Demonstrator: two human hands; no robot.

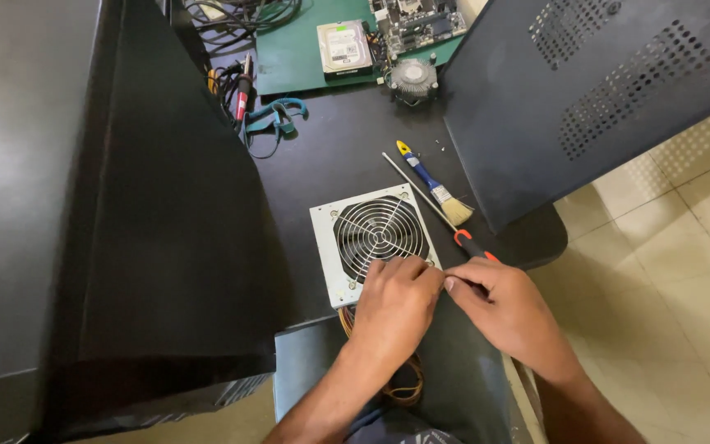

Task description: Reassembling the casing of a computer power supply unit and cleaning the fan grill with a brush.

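Seen from above, a dark counter [347, 140] carries a grey computer power supply [371, 242], lying fan-grille up near its front edge; this box is the landmark for everything else. Far to its left stands a tall black computer case [84, 205], filling that side of the view. Behind the box to the left lie a red-handled tool and a teal strap [277, 115], and straight behind it a green mat [297, 57] holds a hard drive [344, 47], with a round cooler fan [412, 78] at the mat's near edge. At the box's near right corner the left hand [394, 306] rests with fingers curled on the casing, and a bundle of coloured wires [404, 386] trails from under the box beneath that wrist. Touching it, the right hand [507, 308] pinches something small at the same corner, what exactly I cannot tell. This looks like work on a corner screw, which would call for a steady, fine grip. Just right of the box lie a long screwdriver [441, 215] and a blue-handled brush [433, 185]; further right leans a perforated case panel [601, 99].
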